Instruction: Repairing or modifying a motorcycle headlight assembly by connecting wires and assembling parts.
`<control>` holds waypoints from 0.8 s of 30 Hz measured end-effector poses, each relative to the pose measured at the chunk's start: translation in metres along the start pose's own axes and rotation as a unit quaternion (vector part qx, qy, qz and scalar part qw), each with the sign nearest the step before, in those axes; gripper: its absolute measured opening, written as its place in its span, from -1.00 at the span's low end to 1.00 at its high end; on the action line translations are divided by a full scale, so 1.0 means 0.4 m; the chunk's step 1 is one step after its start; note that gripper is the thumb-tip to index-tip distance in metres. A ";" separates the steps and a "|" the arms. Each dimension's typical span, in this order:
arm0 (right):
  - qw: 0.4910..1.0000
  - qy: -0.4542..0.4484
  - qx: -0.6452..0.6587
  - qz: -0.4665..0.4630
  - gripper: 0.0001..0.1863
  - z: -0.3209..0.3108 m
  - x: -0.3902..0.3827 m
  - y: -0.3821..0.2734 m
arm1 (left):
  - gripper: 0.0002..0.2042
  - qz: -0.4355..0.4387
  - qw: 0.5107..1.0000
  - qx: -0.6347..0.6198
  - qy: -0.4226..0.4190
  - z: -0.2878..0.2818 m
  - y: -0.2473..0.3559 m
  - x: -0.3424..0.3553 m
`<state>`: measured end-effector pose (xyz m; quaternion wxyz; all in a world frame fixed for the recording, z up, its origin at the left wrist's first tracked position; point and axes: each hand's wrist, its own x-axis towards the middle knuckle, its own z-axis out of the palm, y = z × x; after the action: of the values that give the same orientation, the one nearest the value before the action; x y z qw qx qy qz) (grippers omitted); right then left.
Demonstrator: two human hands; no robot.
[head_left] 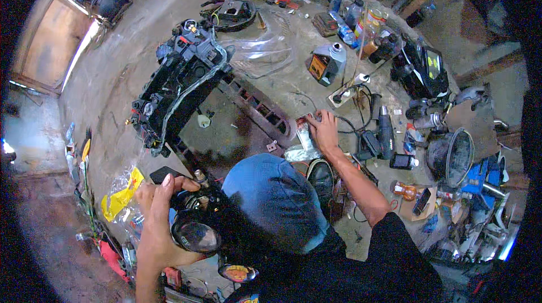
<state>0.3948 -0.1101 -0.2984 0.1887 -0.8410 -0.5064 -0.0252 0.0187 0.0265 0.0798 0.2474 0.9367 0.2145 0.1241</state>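
Observation:
My left hand is closed around a headlamp projector, a black unit with a round, clear lens and metal parts behind it. My right arm reaches forward, and the bent fingers of my right hand grip the top of a silvery packet on the floor. A clear plastic wrapping lies against the packet's near end. Farther left rests a large black headlamp housing with a grey cable along it. My blue-clad knee stands between the hands.
A rusty metal bar runs beside the housing. Right of my hand are a power strip, a heat gun and a dark pot. Several bottles stand behind, near a grey jug. Yellow-printed plastic lies left.

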 end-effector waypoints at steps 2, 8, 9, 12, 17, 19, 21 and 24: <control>1.000 -0.012 -0.021 -0.008 -0.61 0.003 0.004 0.001 | 0.33 -0.005 1.000 -0.011 0.015 0.016 -0.007 -0.019; 1.000 -0.009 -0.012 -0.012 -0.66 0.004 0.007 0.001 | 0.35 -0.008 0.996 -0.057 0.066 0.059 -0.028 -0.062; 1.000 0.009 0.001 -0.013 -0.68 0.003 0.006 0.001 | 0.34 -0.005 0.996 -0.051 0.076 0.062 -0.029 -0.066; 0.999 0.024 -0.001 -0.038 -0.72 0.005 0.008 0.002 | 0.32 -0.031 0.995 -0.060 0.078 0.069 -0.027 -0.073; 1.000 -0.001 -0.009 -0.029 -0.68 0.012 0.021 -0.006 | 0.28 -0.005 0.996 -0.052 0.074 0.062 -0.023 -0.086; 0.999 -0.005 -0.027 -0.026 -0.65 0.016 0.026 -0.008 | 0.29 -0.007 0.997 -0.029 0.064 0.054 -0.024 -0.093; 0.999 -0.010 -0.015 -0.029 -0.74 0.019 0.028 -0.006 | 0.28 0.002 0.997 -0.034 0.074 0.048 -0.027 -0.098; 0.998 -0.021 -0.040 -0.032 -0.74 0.025 0.030 0.002 | 0.27 0.019 0.995 -0.038 0.087 0.045 -0.026 -0.103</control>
<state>0.3999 -0.0967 -0.3050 0.1430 -0.8319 -0.5351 -0.0339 -0.0148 0.0083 0.0538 0.2612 0.9161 0.2124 0.2178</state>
